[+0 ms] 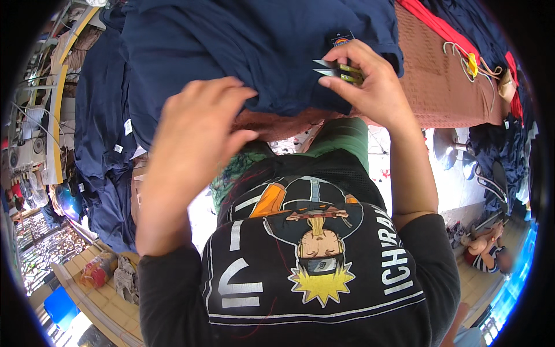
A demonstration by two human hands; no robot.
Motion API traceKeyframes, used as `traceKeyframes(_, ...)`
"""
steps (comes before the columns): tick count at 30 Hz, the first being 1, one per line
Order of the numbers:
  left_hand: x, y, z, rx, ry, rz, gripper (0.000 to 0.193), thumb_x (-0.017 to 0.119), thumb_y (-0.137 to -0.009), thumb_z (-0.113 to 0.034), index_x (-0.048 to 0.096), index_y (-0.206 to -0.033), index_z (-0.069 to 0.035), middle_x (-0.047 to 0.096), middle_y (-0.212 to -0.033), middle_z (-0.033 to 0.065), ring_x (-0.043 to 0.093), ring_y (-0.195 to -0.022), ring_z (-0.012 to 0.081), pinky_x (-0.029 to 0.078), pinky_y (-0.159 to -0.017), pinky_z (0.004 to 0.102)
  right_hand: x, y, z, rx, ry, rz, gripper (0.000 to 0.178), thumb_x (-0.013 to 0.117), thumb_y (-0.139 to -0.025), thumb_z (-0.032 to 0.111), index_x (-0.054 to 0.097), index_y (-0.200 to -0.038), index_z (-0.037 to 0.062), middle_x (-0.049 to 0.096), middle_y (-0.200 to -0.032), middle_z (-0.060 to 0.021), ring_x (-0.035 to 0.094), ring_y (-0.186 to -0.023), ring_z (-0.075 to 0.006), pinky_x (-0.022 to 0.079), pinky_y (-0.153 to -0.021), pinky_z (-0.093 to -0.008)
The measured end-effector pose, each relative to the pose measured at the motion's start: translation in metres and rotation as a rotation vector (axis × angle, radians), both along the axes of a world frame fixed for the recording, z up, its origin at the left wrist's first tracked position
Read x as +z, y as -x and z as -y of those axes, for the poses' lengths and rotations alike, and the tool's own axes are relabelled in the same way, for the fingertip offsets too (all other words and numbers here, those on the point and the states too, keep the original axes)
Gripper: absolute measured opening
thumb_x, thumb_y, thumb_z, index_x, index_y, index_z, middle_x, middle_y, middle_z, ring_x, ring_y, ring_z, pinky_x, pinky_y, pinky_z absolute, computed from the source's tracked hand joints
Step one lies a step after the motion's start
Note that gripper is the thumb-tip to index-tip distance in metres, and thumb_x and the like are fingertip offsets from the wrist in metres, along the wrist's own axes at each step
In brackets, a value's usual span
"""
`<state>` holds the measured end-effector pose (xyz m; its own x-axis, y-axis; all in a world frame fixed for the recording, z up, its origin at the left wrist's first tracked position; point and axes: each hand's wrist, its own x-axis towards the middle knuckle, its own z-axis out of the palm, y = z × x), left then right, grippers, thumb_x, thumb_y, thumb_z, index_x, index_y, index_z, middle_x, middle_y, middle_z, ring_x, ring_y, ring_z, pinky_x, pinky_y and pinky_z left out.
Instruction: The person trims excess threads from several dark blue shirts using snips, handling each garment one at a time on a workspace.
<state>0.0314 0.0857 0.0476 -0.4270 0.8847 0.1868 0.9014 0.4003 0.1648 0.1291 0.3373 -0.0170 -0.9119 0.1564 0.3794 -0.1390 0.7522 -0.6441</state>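
A dark navy garment (219, 52) lies spread over the work surface in front of me. My right hand (370, 78) is closed round a pair of thread snips (347, 73) with yellowish handles. Their two pointed blades stand apart and point left, above the cloth. Just beyond the snips a small dark label (342, 39) shows on the garment. My left hand (202, 118), somewhat blurred, is over the garment's near edge with its thumb and fingers apart. Nothing shows between them; whether the fingertips touch the cloth I cannot tell.
Brown textured cloth (445, 75) covers the table, with red fabric (430, 20) and loose cords (465, 61) at its right. More navy garments (104, 115) hang at the left. A metal fan (448, 147) stands at right. A person (488, 248) sits on the floor far right.
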Motion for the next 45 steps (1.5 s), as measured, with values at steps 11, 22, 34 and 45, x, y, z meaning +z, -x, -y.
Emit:
traceKeyframes(11,-0.060,0.038,-0.060,0.168,-0.747,0.237,0.020,0.068,-0.082,-0.009,0.065,-0.101,-0.012,0.064,-0.095,0.0049,0.059,-0.091,0.0240,0.045,-0.084,0.0357,-0.018,0.024,0.013,0.079,0.654,0.135,0.016,0.069,-0.087,0.011,0.065,-0.099,0.0009,0.066,-0.087,0.0006,0.058,-0.083,-0.0066,0.047,-0.077,-0.0242)
traceKeyframes(22,-0.019,0.033,-0.077,0.055,-0.748,0.516,0.030,0.054,-0.085,0.000,0.064,-0.113,-0.005,0.068,-0.101,0.0110,0.064,-0.086,0.0199,0.050,-0.080,0.0275,0.024,0.026,0.014,-0.019,0.598,-0.100,0.016,0.069,-0.090,0.013,0.066,-0.099,-0.0007,0.065,-0.086,0.0024,0.054,-0.082,-0.0044,0.045,-0.075,-0.0216)
traceKeyframes(34,-0.001,0.027,-0.071,-0.082,-0.760,1.173,0.031,0.066,-0.089,-0.005,0.062,-0.120,-0.001,0.067,-0.099,0.0040,0.059,-0.084,0.0036,0.048,-0.076,0.0184,0.049,0.025,0.000,-0.011,0.602,-0.105,0.018,0.064,-0.094,0.019,0.066,-0.094,0.0016,0.062,-0.081,0.0040,0.052,-0.080,-0.0042,0.044,-0.076,-0.0225)
traceKeyframes(45,-0.004,0.023,-0.075,0.072,-0.609,0.682,0.013,0.066,-0.091,-0.010,0.069,-0.099,0.000,0.070,-0.094,0.0027,0.062,-0.086,0.0056,0.049,-0.075,0.0208,0.048,0.023,0.001,-0.062,0.590,0.010,0.020,0.064,-0.094,0.021,0.067,-0.093,0.0016,0.060,-0.076,0.0047,0.049,-0.077,-0.0030,0.044,-0.072,-0.0226)
